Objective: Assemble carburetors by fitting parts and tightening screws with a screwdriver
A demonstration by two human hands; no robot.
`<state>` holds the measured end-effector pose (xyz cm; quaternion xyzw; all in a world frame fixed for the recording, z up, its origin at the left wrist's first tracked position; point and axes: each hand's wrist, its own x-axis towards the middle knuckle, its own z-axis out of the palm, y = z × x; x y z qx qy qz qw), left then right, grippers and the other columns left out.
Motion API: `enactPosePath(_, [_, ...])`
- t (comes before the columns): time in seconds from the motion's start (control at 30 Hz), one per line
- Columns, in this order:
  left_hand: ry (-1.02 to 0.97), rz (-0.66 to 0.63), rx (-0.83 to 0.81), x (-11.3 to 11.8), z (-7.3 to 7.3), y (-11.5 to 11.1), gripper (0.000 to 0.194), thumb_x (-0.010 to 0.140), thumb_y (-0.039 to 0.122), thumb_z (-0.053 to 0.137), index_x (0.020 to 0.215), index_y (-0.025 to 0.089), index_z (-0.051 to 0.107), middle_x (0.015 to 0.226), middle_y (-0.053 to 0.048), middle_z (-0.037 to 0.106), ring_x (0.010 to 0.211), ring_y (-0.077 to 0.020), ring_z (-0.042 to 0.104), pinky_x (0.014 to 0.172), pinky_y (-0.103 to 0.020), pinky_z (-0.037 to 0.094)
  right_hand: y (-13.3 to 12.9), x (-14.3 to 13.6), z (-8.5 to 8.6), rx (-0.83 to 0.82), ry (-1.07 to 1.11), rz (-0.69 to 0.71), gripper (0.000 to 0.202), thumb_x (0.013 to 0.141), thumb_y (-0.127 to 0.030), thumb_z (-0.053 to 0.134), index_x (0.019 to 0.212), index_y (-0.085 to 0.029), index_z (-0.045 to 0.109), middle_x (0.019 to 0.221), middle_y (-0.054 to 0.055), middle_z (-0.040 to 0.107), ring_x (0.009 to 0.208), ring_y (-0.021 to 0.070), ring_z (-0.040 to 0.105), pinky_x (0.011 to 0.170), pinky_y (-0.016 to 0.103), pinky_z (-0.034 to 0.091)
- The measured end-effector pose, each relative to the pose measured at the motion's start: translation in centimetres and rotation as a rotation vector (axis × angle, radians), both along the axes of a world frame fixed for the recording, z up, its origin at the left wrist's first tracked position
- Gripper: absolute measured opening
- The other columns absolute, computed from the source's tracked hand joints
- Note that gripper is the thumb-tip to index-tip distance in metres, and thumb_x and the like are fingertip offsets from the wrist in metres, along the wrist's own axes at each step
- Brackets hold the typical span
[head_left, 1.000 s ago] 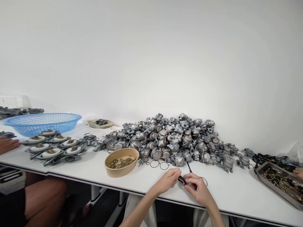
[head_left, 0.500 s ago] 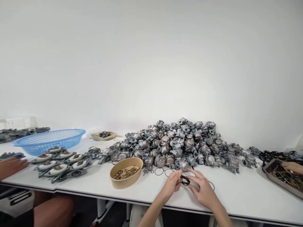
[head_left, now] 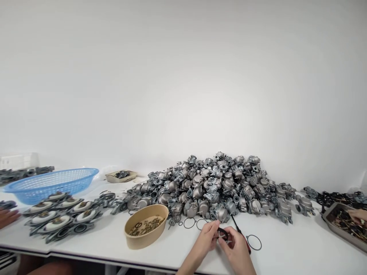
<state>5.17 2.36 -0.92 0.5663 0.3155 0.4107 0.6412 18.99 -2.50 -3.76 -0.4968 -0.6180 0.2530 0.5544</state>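
Observation:
My left hand (head_left: 207, 237) pinches one side of a black rubber ring (head_left: 222, 232), which looks thick or like several rings held together. Fingers of my right hand (head_left: 236, 246) close on its other side. Both hands are just above the white table's near edge. Beside the right hand lies a screwdriver (head_left: 248, 247) with a red handle and a dark shaft, partly hidden by that hand. Thin black O-rings lie flat nearby, one (head_left: 254, 242) to the right of it and another (head_left: 189, 223) to the left of my hands.
A heap of metal carburetors (head_left: 200, 191) rises behind my hands. Left stand a tan bowl (head_left: 147, 240) of small brass parts, white-topped carburetor parts (head_left: 60, 223) and a blue basket (head_left: 54, 185). Other people's hands show at the far left (head_left: 7, 217) and in the right-hand tray (head_left: 357, 215).
The view has shifted, so the table sits lower in the frame. My right hand has closed in on the ring, nearer my left. The screwdriver beside it has come into sight.

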Motion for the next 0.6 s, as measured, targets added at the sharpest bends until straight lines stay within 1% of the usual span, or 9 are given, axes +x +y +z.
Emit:
enactPosePath(0.07, [-0.050,-0.003,-0.029,0.0,0.1,-0.1,0.076,0.060,0.092,0.070,0.069,0.024,0.037,0.054,0.013,0.032,0.042,-0.0029,0.019,0.045,-0.023,0.010,0.1,0.2,0.4,-0.031,0.052,0.004,0.028,0.081,-0.047,0.072,0.076,-0.019,0.070,0.075,0.007,0.075,0.070,0.0242,0.069,0.060,0.029,0.050])
enactPosePath(0.13, [-0.098,-0.005,-0.058,-0.2,0.4,-0.3,0.067,0.066,0.081,0.074,0.073,0.023,0.041,0.056,0.013,0.034,0.043,-0.0033,0.020,0.044,-0.022,0.010,-0.1,0.3,1.0,-0.063,0.104,0.015,0.029,0.077,-0.047,0.075,0.071,-0.020,0.068,0.071,0.006,0.074,0.068,0.0237,0.068,0.062,0.029,0.050])
enactPosePath(0.2, [-0.127,-0.036,-0.066,-0.4,0.6,-0.6,0.051,0.070,0.060,0.078,0.079,0.022,0.046,0.058,0.012,0.037,0.044,-0.0038,0.023,0.044,-0.021,0.011,-0.4,0.3,1.6,-0.110,0.157,0.036,0.030,0.074,-0.048,0.078,0.072,-0.019,0.070,0.070,0.005,0.074,0.065,0.0234,0.068,0.063,0.030,0.050])
enactPosePath(0.27, [-0.146,-0.080,-0.061,-0.6,0.7,-0.7,0.038,0.065,0.036,0.078,0.086,0.023,0.049,0.062,0.011,0.042,0.045,-0.0042,0.027,0.044,-0.020,0.011,-0.7,0.4,2.0,-0.165,0.217,0.054,0.033,0.069,-0.049,0.081,0.075,-0.018,0.073,0.073,0.006,0.075,0.061,0.0227,0.067,0.061,0.030,0.049])
enactPosePath(0.33, [-0.164,-0.117,-0.056,-0.8,0.7,-0.7,0.040,0.059,0.022,0.070,0.093,0.023,0.049,0.067,0.010,0.049,0.048,-0.0049,0.032,0.044,-0.019,0.012,-0.9,0.5,2.3,-0.204,0.274,0.071,0.037,0.066,-0.050,0.084,0.081,-0.017,0.077,0.076,0.007,0.077,0.060,0.0217,0.067,0.058,0.029,0.046])
enactPosePath(0.4, [-0.175,-0.145,-0.041,-1.0,0.6,-0.7,0.042,0.057,0.019,0.066,0.096,0.024,0.050,0.073,0.008,0.054,0.050,-0.0057,0.036,0.043,-0.019,0.014,-1.1,0.7,2.6,-0.212,0.320,0.077,0.040,0.066,-0.052,0.085,0.083,-0.016,0.079,0.076,0.007,0.077,0.058,0.0199,0.064,0.053,0.027,0.042])
enactPosePath(0.47, [-0.188,-0.173,-0.014,-1.1,0.5,-0.7,0.040,0.061,0.023,0.068,0.098,0.023,0.052,0.074,0.007,0.053,0.050,-0.0060,0.033,0.042,-0.019,0.019,-1.4,0.8,3.0,-0.194,0.362,0.066,0.039,0.065,-0.052,0.086,0.078,-0.016,0.079,0.072,0.006,0.075,0.054,0.0169,0.060,0.050,0.025,0.037])
enactPosePath(0.53, [-0.190,-0.197,0.035,-1.2,0.4,-0.7,0.039,0.067,0.028,0.073,0.101,0.022,0.055,0.077,0.007,0.052,0.052,-0.0064,0.033,0.044,-0.019,0.025,-1.5,0.9,3.2,-0.174,0.401,0.058,0.039,0.065,-0.053,0.088,0.071,-0.016,0.077,0.066,0.004,0.071,0.051,0.0148,0.056,0.049,0.025,0.038])
enactPosePath(0.6, [-0.162,-0.216,0.108,-1.3,0.4,-0.8,0.044,0.067,0.029,0.079,0.105,0.022,0.057,0.083,0.004,0.056,0.057,-0.0071,0.039,0.048,-0.019,0.029,-1.5,0.8,3.2,-0.158,0.432,0.062,0.041,0.066,-0.055,0.089,0.069,-0.017,0.075,0.061,0.002,0.067,0.050,0.0139,0.054,0.049,0.025,0.040])
